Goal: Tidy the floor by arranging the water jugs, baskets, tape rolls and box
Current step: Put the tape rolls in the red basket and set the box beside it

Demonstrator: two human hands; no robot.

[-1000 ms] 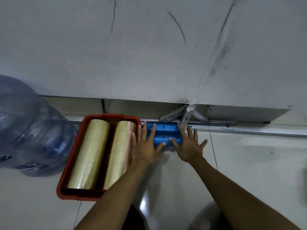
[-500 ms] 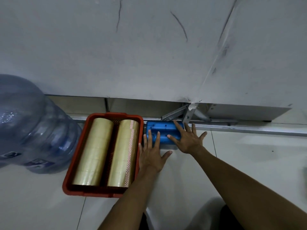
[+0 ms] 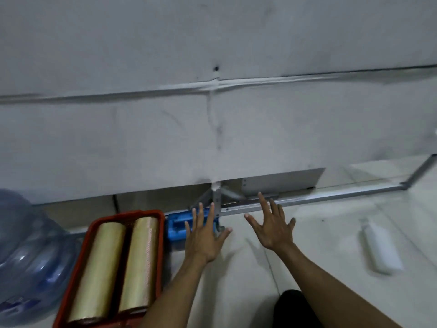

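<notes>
A red basket [image 3: 91, 235] lies on the floor by the wall and holds two stacks of tan tape rolls [image 3: 98, 259] side by side. A blue box [image 3: 178, 227] sits right of the basket against the wall rail. My left hand [image 3: 204, 235] is spread flat with straight fingers over the box's right part. My right hand [image 3: 272, 226] hovers open to the right of the box, apart from it. A blue water jug [image 3: 28, 252] lies on its side at the far left.
A white plastic bottle [image 3: 379, 252] lies on the floor at the right. A grey wall panel [image 3: 212, 126] with a metal rail [image 3: 307, 201] and bracket runs along the back. Pale tiled floor [image 3: 331, 245] stretches right of my hands.
My view has tilted up and to the right. My right hand has come off the blue box and moved right. My left hand has moved onto the box.
</notes>
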